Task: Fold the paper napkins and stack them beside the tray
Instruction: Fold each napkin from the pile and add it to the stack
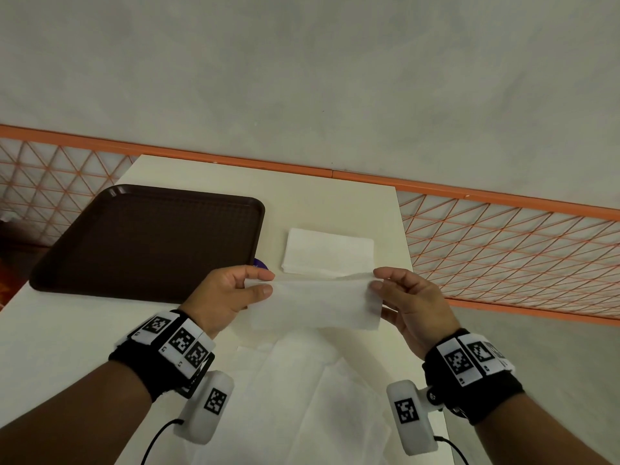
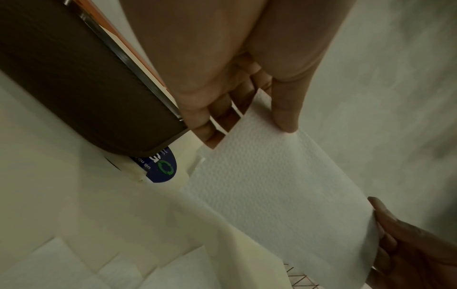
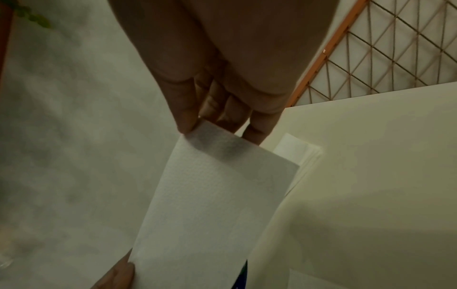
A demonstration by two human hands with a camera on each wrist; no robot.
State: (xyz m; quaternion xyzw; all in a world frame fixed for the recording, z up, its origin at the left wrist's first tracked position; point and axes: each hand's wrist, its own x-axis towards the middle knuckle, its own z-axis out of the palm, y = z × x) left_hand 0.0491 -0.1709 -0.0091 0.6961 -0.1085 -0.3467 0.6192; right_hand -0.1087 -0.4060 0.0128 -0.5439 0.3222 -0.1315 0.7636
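A white paper napkin point(image 1: 315, 305) hangs in the air above the table, folded over and stretched between both hands. My left hand point(image 1: 231, 290) pinches its left end between thumb and fingers; in the left wrist view the napkin point(image 2: 272, 195) runs from that thumb point(image 2: 287, 111) down to the other hand. My right hand point(image 1: 407, 297) pinches the right end, with the napkin point(image 3: 210, 211) hanging below its fingers point(image 3: 188, 121). Beyond the hands, a small stack of folded napkins point(image 1: 328, 251) lies on the table, right of the dark brown tray point(image 1: 147, 239).
Unfolded white napkins point(image 1: 302, 397) lie spread on the cream table point(image 1: 60, 357) under my wrists. A round blue sticker point(image 2: 160, 168) peeks out from under the tray's near right corner. An orange lattice fence point(image 1: 503, 243) runs behind and right of the table.
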